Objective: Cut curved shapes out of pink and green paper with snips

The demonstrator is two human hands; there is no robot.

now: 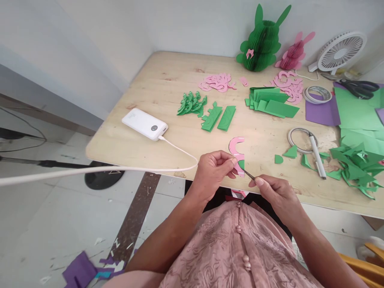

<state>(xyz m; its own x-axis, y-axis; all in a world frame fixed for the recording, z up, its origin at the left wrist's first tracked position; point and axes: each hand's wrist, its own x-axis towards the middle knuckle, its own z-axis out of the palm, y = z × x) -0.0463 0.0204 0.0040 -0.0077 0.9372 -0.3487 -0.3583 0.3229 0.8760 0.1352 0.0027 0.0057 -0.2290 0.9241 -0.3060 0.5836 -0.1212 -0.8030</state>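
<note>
At the table's near edge, my left hand (214, 172) pinches a pink curved paper cut-out (235, 145), with thumb and fingertips closed together at its left side. A small green paper piece (241, 165) shows against the pink, beside my fingertips; how the two are joined is too small to tell. My right hand (274, 192) is closed around thin dark tweezers (249, 175). Their tips point left and reach the lower part of the cut-out, by the green piece. What the tips grip, if anything, cannot be made out.
Beyond my hands lie folded green papers (211, 119), green cut-outs (191, 103) and pink cut-outs (217, 83). A white power bank (145, 123) trails a cable (120, 171) leftward. Right are a marker (317, 156), tape rolls (318, 95), scissors (358, 88) and green scraps (357, 166). Paper rabbits (264, 44) and a fan (342, 53) stand behind.
</note>
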